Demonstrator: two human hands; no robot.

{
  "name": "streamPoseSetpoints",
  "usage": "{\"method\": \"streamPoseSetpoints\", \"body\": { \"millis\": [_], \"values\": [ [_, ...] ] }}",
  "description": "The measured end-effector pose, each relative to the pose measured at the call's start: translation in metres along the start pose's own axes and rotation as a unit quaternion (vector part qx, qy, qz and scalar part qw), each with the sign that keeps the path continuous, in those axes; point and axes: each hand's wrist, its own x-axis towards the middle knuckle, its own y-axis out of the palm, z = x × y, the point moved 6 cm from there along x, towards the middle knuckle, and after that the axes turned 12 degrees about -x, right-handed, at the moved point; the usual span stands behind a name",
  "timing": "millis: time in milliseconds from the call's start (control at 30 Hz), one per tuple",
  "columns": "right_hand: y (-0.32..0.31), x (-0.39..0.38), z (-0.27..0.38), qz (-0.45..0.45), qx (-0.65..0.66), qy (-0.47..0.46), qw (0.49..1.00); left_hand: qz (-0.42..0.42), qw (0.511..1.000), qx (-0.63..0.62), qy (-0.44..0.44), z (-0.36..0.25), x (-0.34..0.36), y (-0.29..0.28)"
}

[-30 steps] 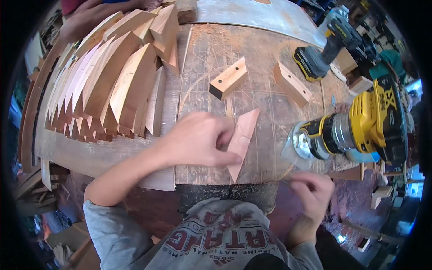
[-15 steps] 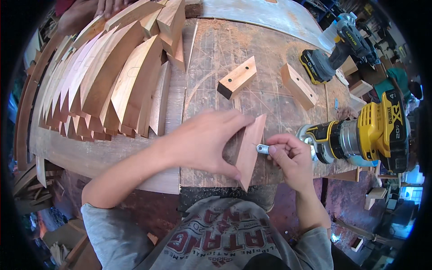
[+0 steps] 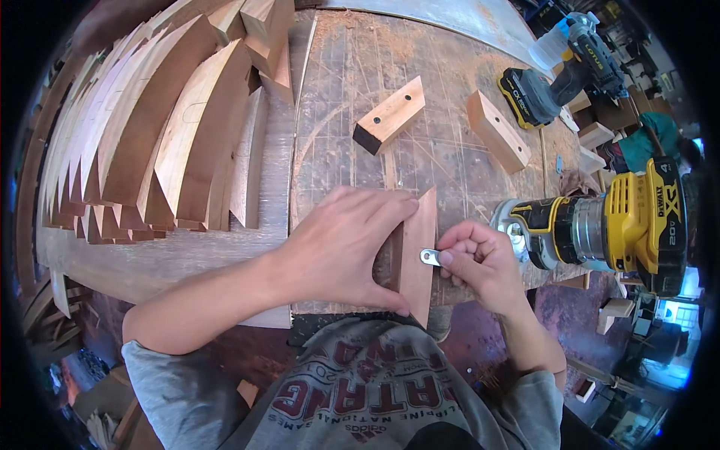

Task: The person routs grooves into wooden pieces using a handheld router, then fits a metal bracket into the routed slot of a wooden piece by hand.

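Note:
My left hand spans an angled wooden block, thumb at its near end and fingers at its far end, gripping it at the table's front edge. Between the thumb and fingers of my right hand is a small metal plate with a rounded end and a hole. Its end lies over the right part of the block's upper face; whether it touches the wood I cannot tell. Farther off lie a wooden block with two dark holes and a black end and another drilled block.
Many curved wooden pieces stand packed at the left, with part of another person's arm behind them. A yellow-black cordless router lies at the right, a cordless drill beyond it. Sawdust covers parts of the worktable.
My right hand has brought the metal plate leftward over the block's face. My left hand still grips the block. The other person's hands have mostly left the view, which has shifted slightly.

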Motion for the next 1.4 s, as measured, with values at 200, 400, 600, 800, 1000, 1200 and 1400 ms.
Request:
{"method": "streamPoseSetpoints", "body": {
  "millis": [200, 400, 600, 800, 1000, 1200, 1400],
  "values": [
    [0.002, 0.009, 0.000, 0.024, 0.011, -0.009, 1.000, 0.012, 0.999, -0.023, -0.021, -0.002, 0.001, 0.000],
    [0.000, 0.004, 0.010, 0.015, -0.042, -0.058, 0.997, 0.014, 1.000, -0.019, -0.016, -0.005, 0.001, -0.001],
    [-0.025, -0.047, 0.029, -0.261, -0.242, -0.260, 0.898, 0.005, 1.000, 0.001, -0.020, -0.015, 0.004, -0.009],
    [-0.006, -0.067, 0.000, -0.262, -0.284, -0.360, 0.849, 0.015, 0.985, 0.033, -0.169, -0.017, 0.019, -0.008],
    [0.001, -0.054, -0.011, -0.278, -0.238, -0.331, 0.870, 0.083, 0.953, -0.045, -0.287, -0.007, 0.026, 0.013],
    [0.007, -0.057, -0.008, -0.277, -0.232, -0.350, 0.864, 0.138, 0.969, -0.136, -0.151, 0.001, 0.049, 0.019],
    [0.004, -0.064, -0.023, -0.299, -0.196, -0.384, 0.851, 0.186, 0.945, -0.217, -0.158, -0.005, 0.059, 0.024]
  ]
}}
